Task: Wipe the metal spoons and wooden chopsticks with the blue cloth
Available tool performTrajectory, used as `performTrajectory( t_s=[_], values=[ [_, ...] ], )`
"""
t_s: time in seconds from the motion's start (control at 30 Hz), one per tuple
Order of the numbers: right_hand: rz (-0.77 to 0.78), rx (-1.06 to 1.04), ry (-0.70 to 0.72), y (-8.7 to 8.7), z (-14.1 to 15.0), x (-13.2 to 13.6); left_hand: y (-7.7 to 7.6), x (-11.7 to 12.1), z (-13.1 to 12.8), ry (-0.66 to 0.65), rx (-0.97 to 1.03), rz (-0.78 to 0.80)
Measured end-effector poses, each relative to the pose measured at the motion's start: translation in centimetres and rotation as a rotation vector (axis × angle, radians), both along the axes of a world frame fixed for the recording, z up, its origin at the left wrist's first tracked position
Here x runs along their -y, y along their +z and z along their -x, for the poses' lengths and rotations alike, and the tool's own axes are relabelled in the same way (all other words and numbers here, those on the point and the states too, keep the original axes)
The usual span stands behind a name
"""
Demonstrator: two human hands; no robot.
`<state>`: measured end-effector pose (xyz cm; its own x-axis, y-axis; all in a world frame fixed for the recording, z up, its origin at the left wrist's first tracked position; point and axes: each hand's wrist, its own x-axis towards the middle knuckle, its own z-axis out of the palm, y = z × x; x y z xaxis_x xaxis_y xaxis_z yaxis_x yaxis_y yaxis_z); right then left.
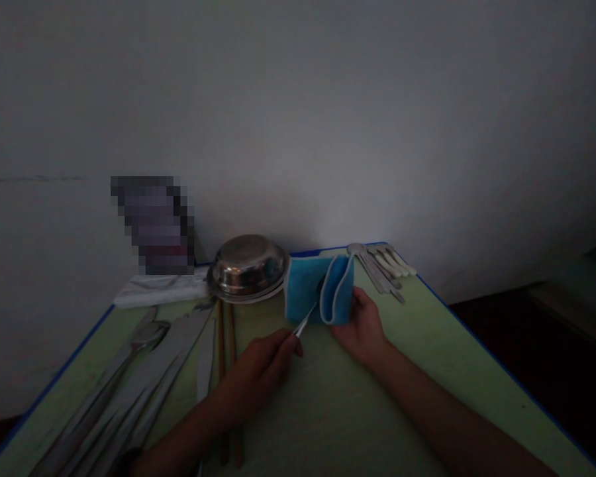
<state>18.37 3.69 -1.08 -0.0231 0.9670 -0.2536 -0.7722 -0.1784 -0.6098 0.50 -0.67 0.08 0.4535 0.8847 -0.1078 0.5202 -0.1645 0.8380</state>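
Note:
In my right hand point(362, 324) is a blue cloth point(302, 285) with a white edge, folded over on its right side. My fingers are behind and under the cloth, partly hidden by it. A thin metal utensil point(305, 323) is pinched in my left hand point(273, 361), just left of the cloth's lower edge. Its far end meets the cloth's front, so I cannot tell its kind. Left of my left hand, two brown wooden chopsticks point(222, 371) lie lengthwise on the green table point(357, 411).
Long metal ladles and other utensils point(144, 371) cover the left of the table. An upturned steel bowl point(251, 265) sits on plates at the back, beside a folded whitish cloth point(163, 288). Spoons and white-handled cutlery point(380, 265) lie at the back right. A wall point(328, 119) rises behind.

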Motion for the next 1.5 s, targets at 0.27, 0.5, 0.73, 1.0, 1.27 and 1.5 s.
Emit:
performTrajectory(
  t_s=[0.27,0.5,0.73,1.0,1.27,1.5],
  values=[
    [-0.085,0.238,0.177,-0.8,0.8,0.8,0.4,0.3,-0.1,-0.093,-0.164,-0.148],
    [-0.142,0.436,0.073,-1.3,0.4,0.7,0.3,0.4,0.1,-0.128,-0.181,-0.164],
    [-0.115,0.678,-0.024,-2.4,-0.2,0.3,0.1,0.5,0.2,-0.080,-0.116,-0.145],
    [-0.219,0.481,0.159,-1.8,-0.5,-0.1,0.0,0.3,0.1,-0.056,-0.125,-0.183],
    [-0.311,0.804,0.011,-2.1,-0.6,-0.2,0.0,0.4,0.0,-0.103,-0.176,-0.191],
    [-0.263,1.113,-0.093,-1.6,-0.8,0.0,0.0,0.5,0.2,-0.101,-0.145,-0.167]
  ],
)
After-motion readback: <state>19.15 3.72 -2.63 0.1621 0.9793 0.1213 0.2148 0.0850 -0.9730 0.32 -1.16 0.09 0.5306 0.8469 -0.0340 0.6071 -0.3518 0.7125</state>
